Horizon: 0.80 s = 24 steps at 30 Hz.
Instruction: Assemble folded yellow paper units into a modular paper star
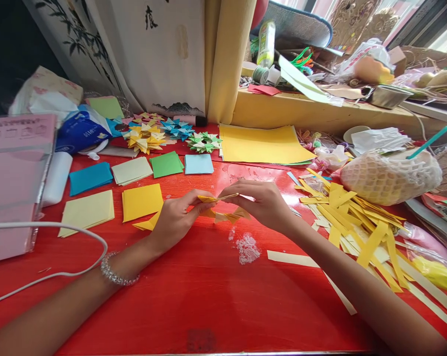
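Note:
Over the middle of the red table, both my hands pinch a folded paper piece (228, 197), yellow on the left and cream on the right. My left hand (175, 217) grips its yellow end between thumb and fingers. From above, my right hand (264, 200) closes on the cream end. Joined yellow and cream folded units (226, 216) hang just below the fingers; my hands partly hide how they connect. A yellow folded piece (146, 223) lies beside my left wrist. Finished-looking folded paper rings, one yellow (145, 138), one blue (177, 129) and one green and white (204, 142), lie behind.
Stacks of paper squares in yellow (142, 202), cream (88, 211), blue (91, 178) and green (166, 164) lie to the left. Yellow sheets (260, 143) lie at the back. Paper strips (356, 222) pile up right, near a net-wrapped object (389, 175). A white cable (97, 237) loops at left.

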{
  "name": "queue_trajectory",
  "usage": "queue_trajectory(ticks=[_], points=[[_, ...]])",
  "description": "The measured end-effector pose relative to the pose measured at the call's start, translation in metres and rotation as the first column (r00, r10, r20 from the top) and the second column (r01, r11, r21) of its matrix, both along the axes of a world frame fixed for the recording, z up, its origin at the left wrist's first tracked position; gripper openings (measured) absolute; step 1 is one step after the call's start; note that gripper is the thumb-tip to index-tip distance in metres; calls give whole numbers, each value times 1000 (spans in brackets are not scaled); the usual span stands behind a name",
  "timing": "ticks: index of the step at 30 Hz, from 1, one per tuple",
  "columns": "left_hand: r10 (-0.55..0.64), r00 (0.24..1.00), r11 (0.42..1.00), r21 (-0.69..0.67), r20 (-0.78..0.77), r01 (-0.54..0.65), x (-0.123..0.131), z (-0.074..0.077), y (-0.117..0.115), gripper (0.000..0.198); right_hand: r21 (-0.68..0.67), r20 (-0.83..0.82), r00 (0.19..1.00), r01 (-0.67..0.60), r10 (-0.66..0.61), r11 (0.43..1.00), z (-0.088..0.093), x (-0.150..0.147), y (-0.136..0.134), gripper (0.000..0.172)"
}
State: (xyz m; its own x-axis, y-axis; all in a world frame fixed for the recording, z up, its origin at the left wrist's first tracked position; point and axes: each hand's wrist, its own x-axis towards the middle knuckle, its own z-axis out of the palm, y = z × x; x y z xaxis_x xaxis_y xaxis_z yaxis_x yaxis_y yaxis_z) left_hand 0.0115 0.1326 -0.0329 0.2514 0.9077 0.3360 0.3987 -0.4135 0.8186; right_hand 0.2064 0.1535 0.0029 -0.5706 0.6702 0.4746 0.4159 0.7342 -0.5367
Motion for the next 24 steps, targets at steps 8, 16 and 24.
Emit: queue_trajectory(ticks=[8, 16, 24], points=[[-13, 999, 1000, 26, -37, 14, -1, -1, -1, 19, -16, -22, 1000, -5, 5, 1000, 1, -3, -1, 15], [2, 997, 999, 45, -79, 1, -2, -2, 0, 20, -22, -23, 987, -158, 158, 987, 0, 3, 3, 19], [-19, 998, 999, 38, -65, 22, 0, 0, -1, 22, -18, 16, 997, -74, 75, 997, 1, -1, 0, 18]])
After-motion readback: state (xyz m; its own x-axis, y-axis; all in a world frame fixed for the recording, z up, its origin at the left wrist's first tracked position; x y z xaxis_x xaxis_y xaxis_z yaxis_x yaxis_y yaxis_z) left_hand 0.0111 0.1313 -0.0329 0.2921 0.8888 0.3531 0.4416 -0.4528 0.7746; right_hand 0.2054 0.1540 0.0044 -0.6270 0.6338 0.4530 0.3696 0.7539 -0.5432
